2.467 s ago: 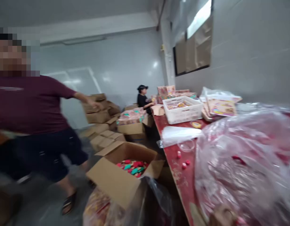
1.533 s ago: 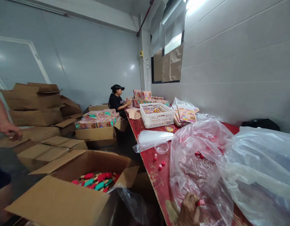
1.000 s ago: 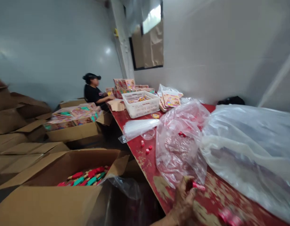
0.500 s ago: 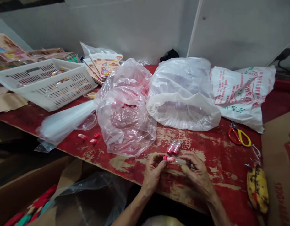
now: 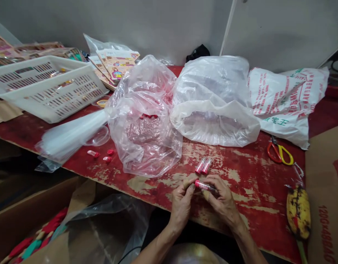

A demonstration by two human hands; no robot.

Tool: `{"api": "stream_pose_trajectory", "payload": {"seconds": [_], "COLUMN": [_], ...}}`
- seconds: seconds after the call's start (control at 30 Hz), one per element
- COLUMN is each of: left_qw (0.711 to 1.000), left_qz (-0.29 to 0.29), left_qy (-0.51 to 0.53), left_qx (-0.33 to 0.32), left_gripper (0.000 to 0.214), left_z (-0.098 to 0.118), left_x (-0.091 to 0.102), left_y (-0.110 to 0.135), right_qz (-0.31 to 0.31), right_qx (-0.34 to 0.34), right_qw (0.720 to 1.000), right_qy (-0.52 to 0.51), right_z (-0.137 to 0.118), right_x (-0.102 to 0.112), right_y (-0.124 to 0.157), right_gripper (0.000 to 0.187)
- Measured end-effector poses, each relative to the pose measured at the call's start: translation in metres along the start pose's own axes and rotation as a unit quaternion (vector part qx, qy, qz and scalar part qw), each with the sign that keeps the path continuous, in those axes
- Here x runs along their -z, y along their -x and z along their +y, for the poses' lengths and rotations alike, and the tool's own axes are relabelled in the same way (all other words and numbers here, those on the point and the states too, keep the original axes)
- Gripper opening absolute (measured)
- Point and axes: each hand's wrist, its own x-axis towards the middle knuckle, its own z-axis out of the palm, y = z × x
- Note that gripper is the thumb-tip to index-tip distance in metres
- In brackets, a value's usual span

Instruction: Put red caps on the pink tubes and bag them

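Between my hands is a small clear tube with a red cap (image 5: 204,185), lying sideways just above the red table. My left hand (image 5: 182,201) pinches its red cap end between thumb and fingers. The clear end is in the fingers of my right hand (image 5: 221,198), which are closed around it. Just beyond my fingers, two similar red-capped tubes (image 5: 203,166) lie side by side on the table. Farther left are a few small red pieces (image 5: 107,159) and one red-and-white piece (image 5: 93,153).
A crumpled clear bag (image 5: 149,146) holding red pieces and a white plastic bag (image 5: 215,124) stand behind my hands. On the right are scissors (image 5: 280,152), a spotted banana (image 5: 298,212) and a cardboard box (image 5: 325,190). A white basket (image 5: 53,106) sits at left.
My right hand has moved closer to my left, its fingers now further over the tube, and the clear end shows less. The view has shifted slightly.
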Motion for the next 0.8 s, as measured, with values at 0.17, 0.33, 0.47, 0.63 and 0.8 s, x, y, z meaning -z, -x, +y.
{"api": "stream_pose_trajectory", "payload": {"seconds": [0.17,0.33,0.47,0.63,0.8], "left_qw": [0.999,1.0,0.972,0.95,0.948], "left_qz": [-0.016,-0.008,0.031,0.033,0.024], "left_qy": [-0.042,0.023,0.215,0.278,0.278], "left_qx": [-0.02,0.016,0.086,0.14,0.153], "left_gripper": [0.028,0.024,0.024,0.03,0.026], "left_z": [0.005,0.001,-0.004,-0.005,-0.009], "left_x": [-0.001,-0.001,-0.001,-0.005,-0.01], "left_y": [0.007,0.003,-0.003,0.002,0.008], "right_qz": [-0.005,-0.016,0.017,0.15,0.115], "right_qx": [0.008,0.056,0.074,0.119,0.17], "right_qw": [0.999,0.995,0.992,0.973,0.962], "right_qy": [0.042,0.085,0.097,0.13,0.18], "right_z": [-0.002,-0.005,-0.009,-0.001,0.008], "right_x": [-0.006,-0.015,-0.021,-0.024,-0.03], "right_y": [0.001,0.0,0.004,0.015,0.022], "right_gripper": [0.02,0.029,0.029,0.037,0.043]}}
